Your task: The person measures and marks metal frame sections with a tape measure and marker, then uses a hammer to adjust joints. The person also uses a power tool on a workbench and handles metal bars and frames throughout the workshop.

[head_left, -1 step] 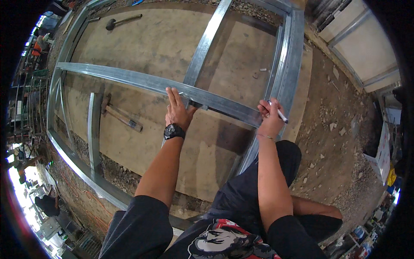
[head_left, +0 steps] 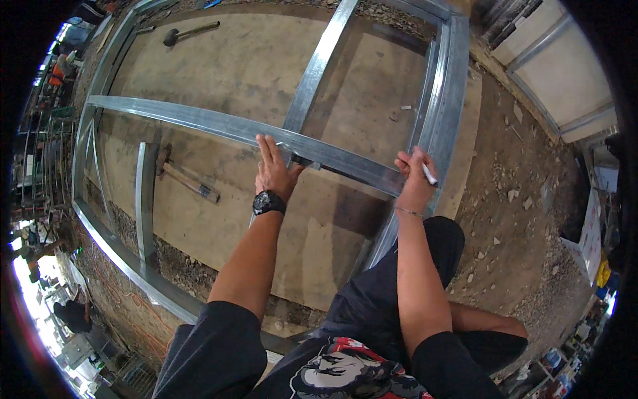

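Observation:
A galvanized steel crossbar (head_left: 219, 124) spans the frame in front of me, and another metal bar (head_left: 322, 66) runs away from its far side. My left hand (head_left: 274, 174) lies against the crossbar's near edge beside that joint, fingers stretched out and thumb apart. Next to its thumb a small metal end (head_left: 307, 161) shows under the crossbar; the hand hides the rest. Over the crossbar's right end, near the frame's right side rail (head_left: 446, 86), my right hand (head_left: 417, 171) is closed around a white marker pen (head_left: 429, 175).
A mallet (head_left: 171, 37) lies on the board (head_left: 232, 50) inside the frame. A hammer (head_left: 183, 178) rests beside a short metal stud (head_left: 145, 199) on the left. Stony dirt (head_left: 512, 206) stretches to the right, below a leaning panel (head_left: 565, 73). Orange cord (head_left: 143, 302) lies lower left.
My right hand has turned slightly, and the marker pen in it points a little differently. The left hand stays in place.

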`<state>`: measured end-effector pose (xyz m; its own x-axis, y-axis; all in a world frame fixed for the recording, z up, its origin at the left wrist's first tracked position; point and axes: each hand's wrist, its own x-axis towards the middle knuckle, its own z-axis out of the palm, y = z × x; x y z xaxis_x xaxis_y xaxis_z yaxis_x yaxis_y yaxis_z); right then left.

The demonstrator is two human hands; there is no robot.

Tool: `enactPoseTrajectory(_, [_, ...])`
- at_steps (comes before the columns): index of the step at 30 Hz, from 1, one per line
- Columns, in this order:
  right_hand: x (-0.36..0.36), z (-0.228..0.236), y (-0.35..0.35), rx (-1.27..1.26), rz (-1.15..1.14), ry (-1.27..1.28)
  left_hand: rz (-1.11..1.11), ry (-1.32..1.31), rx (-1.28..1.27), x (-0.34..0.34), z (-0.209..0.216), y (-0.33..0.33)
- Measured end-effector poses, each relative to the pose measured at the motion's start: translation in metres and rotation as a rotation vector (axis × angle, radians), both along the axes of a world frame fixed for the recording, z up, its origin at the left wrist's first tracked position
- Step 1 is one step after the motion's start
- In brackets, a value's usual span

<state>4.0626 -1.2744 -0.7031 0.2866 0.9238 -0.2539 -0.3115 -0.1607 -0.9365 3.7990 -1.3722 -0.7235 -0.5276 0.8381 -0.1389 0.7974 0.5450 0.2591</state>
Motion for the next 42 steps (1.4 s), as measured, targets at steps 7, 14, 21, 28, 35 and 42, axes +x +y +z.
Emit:
enactPoseTrajectory(7, [-0.03,0.007,0.02,0.476,0.606,-0.924,-0.022,-0.003,0.057,-0.006,-0.005,0.004])
enactPoseTrajectory(14, [-0.03,-0.013,0.026,0.297,0.985,-1.081,-0.012,0.0,0.033,-0.004,-0.006,0.007])
enactPoseTrajectory(21, [-0.012,-0.024,0.04,0.235,1.137,-0.919,-0.021,0.019,0.081,-0.005,-0.011,0.004])
enactPoseTrajectory(28, [-0.035,-0.005,0.024,0.052,1.044,-0.993,-0.027,0.039,0.062,-0.007,-0.011,0.004])
enactPoseTrajectory(35, [-0.02,-0.027,0.029,0.252,0.986,-0.986,-0.02,0.009,0.07,-0.006,-0.009,0.008])
enactPoseTrajectory(42, [-0.035,-0.007,0.024,0.109,1.033,-1.021,-0.019,0.037,0.087,-0.009,-0.015,0.003])
